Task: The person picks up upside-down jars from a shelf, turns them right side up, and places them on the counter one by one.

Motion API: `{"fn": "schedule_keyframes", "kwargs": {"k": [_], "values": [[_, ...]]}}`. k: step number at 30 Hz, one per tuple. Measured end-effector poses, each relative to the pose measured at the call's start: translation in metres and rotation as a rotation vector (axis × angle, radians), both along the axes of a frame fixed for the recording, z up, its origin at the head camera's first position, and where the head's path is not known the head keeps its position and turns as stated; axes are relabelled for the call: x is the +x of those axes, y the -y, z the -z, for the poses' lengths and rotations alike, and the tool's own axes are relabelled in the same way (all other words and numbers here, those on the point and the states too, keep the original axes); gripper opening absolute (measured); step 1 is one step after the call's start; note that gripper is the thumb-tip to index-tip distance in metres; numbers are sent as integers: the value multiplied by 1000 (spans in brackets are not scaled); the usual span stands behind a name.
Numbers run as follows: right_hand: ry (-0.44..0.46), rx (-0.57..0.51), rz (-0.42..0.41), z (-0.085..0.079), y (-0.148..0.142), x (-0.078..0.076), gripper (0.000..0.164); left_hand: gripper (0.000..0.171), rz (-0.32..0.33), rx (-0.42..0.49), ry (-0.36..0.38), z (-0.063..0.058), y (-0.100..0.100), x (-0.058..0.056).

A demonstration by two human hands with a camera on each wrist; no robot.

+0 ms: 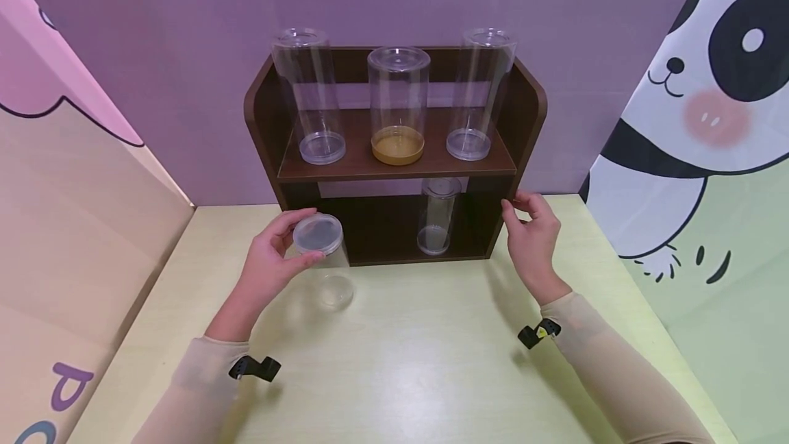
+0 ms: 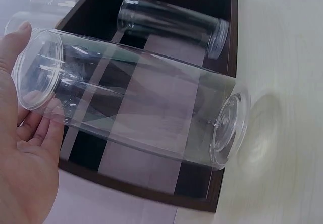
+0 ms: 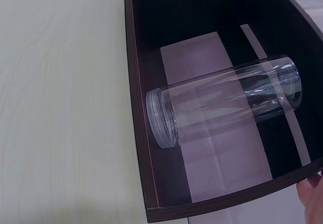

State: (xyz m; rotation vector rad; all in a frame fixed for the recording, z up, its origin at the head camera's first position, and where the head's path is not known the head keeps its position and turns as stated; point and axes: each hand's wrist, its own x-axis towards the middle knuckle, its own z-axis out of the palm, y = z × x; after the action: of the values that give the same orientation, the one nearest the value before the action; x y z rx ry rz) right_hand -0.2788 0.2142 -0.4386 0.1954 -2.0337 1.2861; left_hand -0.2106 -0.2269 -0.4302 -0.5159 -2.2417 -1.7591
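My left hand (image 1: 268, 262) grips a clear jar (image 2: 141, 98) by its lid end, thumb and fingers curled around the translucent lid (image 1: 318, 233). The jar is lid up, in front of the lower left of a dark brown two-tier shelf (image 1: 394, 174). Whether its base touches the table cannot be told. At the shelf's right side panel, my right hand (image 1: 533, 242) pinches the edge with thumb and fingers; only a fingertip shows in the right wrist view. Inside the lower tier, toward the right, a slimmer clear jar (image 3: 227, 98) stands with its lid down.
On the upper tier stand a left clear jar (image 1: 314, 101), a middle jar (image 1: 398, 98) with an amber lid at its bottom, and a right clear jar (image 1: 483, 98). The pale wooden table (image 1: 407, 355) extends in front, with a purple backdrop behind and printed cloths on both sides.
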Motion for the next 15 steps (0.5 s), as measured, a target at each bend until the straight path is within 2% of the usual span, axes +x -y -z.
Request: {"fn": "schedule_keyframes", "kwargs": {"k": [5, 11, 15], "values": [[-1, 1, 5, 0, 0, 0, 16, 72, -46, 9, -2, 2, 10, 1], [0, -3, 3, 0, 1, 1, 16, 71, -111, -23, -2, 5, 18, 1], [4, -1, 4, 0, 1, 1, 17, 71, -118, -29, -2, 8, 18, 0]]}}
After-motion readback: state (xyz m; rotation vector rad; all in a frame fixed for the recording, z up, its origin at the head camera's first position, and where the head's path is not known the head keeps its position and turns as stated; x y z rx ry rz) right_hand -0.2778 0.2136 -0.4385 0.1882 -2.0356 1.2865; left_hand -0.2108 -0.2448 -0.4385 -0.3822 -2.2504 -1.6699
